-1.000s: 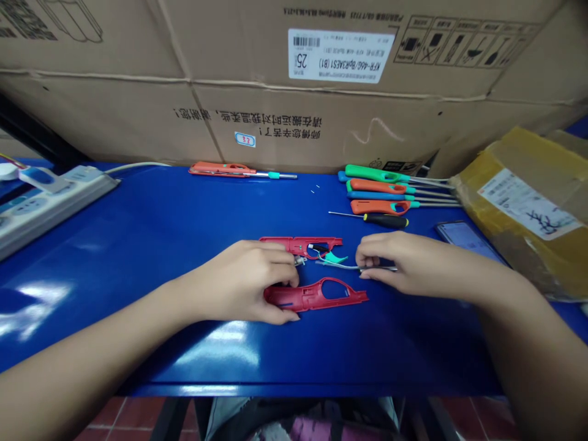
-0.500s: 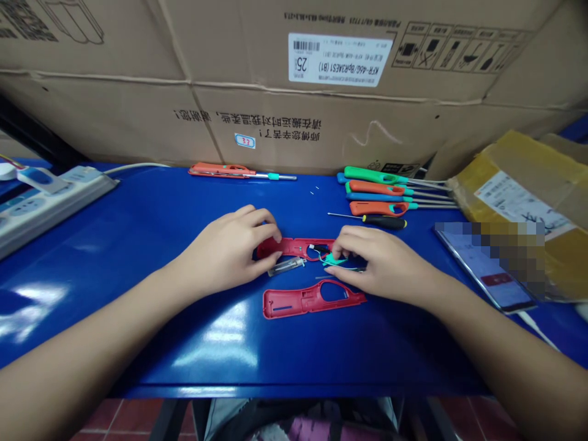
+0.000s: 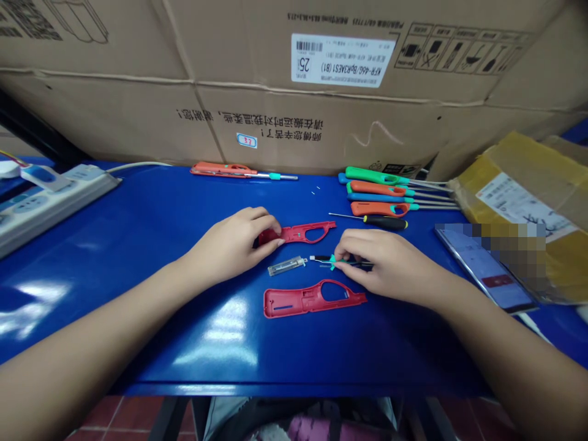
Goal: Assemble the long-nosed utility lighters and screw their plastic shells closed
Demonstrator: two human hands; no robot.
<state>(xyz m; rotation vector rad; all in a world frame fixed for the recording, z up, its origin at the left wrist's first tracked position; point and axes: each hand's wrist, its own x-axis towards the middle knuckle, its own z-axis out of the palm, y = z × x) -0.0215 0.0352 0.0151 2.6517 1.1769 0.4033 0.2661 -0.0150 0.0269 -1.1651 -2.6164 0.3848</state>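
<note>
My left hand (image 3: pixel 232 245) pinches the left end of a red plastic lighter shell half (image 3: pixel 303 233) on the blue table (image 3: pixel 151 245). My right hand (image 3: pixel 381 260) is closed on the lighter's inner parts (image 3: pixel 331 261): a teal trigger piece with a thin metal tube and black wire. A small clear fuel tank (image 3: pixel 287 266) lies loose between the hands. The other red shell half (image 3: pixel 312 299) lies open side up, nearer to me, untouched.
Several assembled long lighters (image 3: pixel 381 191) and a black-handled screwdriver (image 3: pixel 383 222) lie at the back right. Another orange lighter (image 3: pixel 239 171) lies at the back. A phone (image 3: pixel 482 266) and a yellow parcel (image 3: pixel 528 202) sit right; a power strip (image 3: pixel 41 199) left. Cardboard boxes (image 3: pixel 275 79) wall the back.
My right hand has pulled the trigger and tube parts out of the far shell half. My left hand has slid that shell away and up. The clear tank now lies loose.
</note>
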